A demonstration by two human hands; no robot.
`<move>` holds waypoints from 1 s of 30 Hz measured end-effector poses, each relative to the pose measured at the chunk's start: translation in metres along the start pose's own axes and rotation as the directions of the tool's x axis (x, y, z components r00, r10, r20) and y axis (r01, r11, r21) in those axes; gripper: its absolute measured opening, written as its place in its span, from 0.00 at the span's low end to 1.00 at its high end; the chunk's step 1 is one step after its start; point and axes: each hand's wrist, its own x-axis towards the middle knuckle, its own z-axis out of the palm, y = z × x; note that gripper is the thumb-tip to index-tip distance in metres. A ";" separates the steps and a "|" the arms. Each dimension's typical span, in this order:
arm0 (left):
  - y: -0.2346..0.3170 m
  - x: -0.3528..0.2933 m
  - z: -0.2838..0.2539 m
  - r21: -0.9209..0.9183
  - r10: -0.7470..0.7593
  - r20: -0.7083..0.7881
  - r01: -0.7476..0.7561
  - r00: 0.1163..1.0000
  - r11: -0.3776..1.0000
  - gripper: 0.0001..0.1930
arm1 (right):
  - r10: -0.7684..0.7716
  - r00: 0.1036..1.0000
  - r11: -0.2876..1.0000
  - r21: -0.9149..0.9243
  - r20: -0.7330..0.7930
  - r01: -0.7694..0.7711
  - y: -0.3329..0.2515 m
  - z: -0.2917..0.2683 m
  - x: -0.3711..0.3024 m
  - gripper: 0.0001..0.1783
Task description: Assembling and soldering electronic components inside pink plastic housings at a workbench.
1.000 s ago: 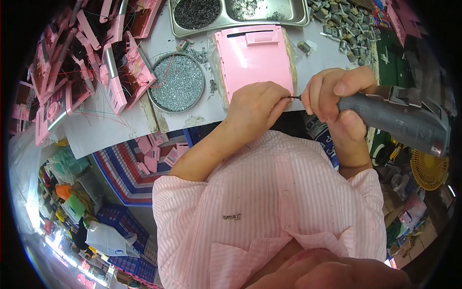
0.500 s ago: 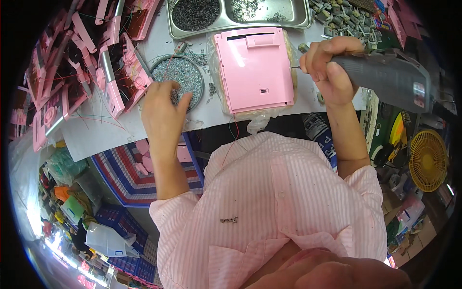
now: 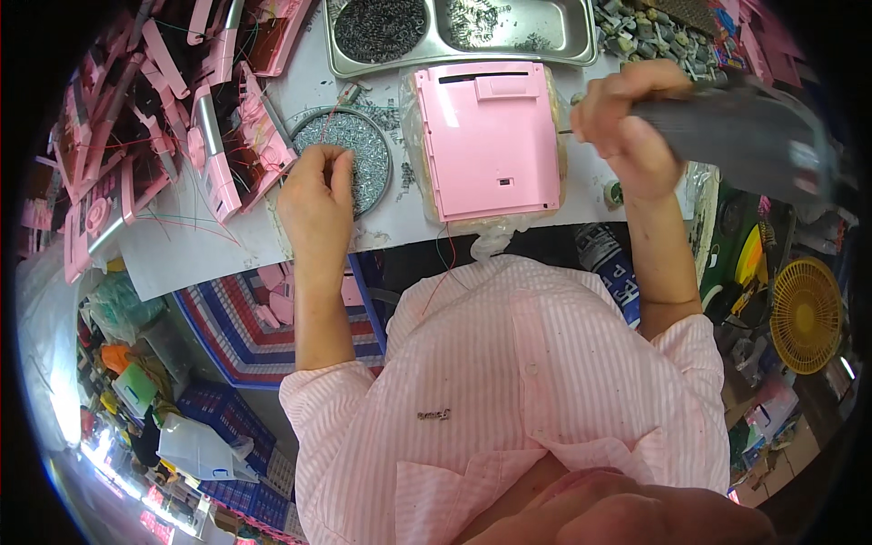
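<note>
My left hand (image 3: 318, 186) is over the near left part of a round dish of small silvery screws (image 3: 368, 168). Its thumb and fingertips are pinched together; anything between them is too small to make out. In my right hand (image 3: 631, 127) is a grey electric screwdriver (image 3: 736, 141), its thin bit pointing left toward the pink plastic casing (image 3: 490, 136). The casing lies flat on a plastic-wrapped pad, with a slot along its far edge and a small square opening near its close edge. A thin red wire (image 3: 445, 259) trails from the casing toward my shirt.
Pink casings with wires (image 3: 213, 159) are heaped at the left. A metal tray (image 3: 509, 59) with springs and small parts stands at the back, beside a pile of small motors (image 3: 636, 32). A striped crate (image 3: 272, 341) sits below the table edge; a yellow fan (image 3: 806, 313) is at right.
My left fingers, spread over the screws before, have closed into a pinch. The screwdriver has moved slightly right and blurs with motion. The whole view has shifted a little.
</note>
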 end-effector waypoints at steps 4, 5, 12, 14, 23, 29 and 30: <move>0.012 -0.003 0.008 -0.267 0.011 -0.026 -0.018 1.000 0.963 0.05 | -0.067 0.995 0.994 0.090 0.076 0.060 -0.023 0.012 0.011 0.21; 0.022 -0.008 0.013 -0.337 0.027 -0.007 -0.028 1.000 0.941 0.05 | -0.078 0.992 0.991 0.113 0.102 0.067 -0.026 0.017 0.014 0.21; 0.086 -0.018 0.032 -0.601 0.250 0.077 -0.155 0.965 0.784 0.04 | 0.026 0.994 0.994 0.107 0.103 -0.037 -0.049 0.047 0.018 0.20; 0.087 -0.018 0.034 -0.549 0.303 0.104 -0.199 0.947 0.811 0.04 | 0.028 0.992 0.991 0.127 0.121 -0.043 -0.049 0.049 0.018 0.20; 0.089 -0.013 0.049 -0.463 0.625 -0.106 -0.595 0.773 0.657 0.10 | 0.014 0.990 0.978 0.202 0.143 -0.043 -0.056 0.046 0.015 0.19; 0.091 -0.015 0.056 -0.502 0.640 -0.197 -0.637 0.743 0.585 0.09 | 0.007 0.990 0.966 0.255 0.139 -0.043 -0.059 0.046 0.011 0.18; 0.091 -0.016 0.057 -0.512 0.644 -0.196 -0.637 0.740 0.576 0.09 | 0.003 0.990 0.964 0.264 0.139 -0.040 -0.059 0.047 0.011 0.18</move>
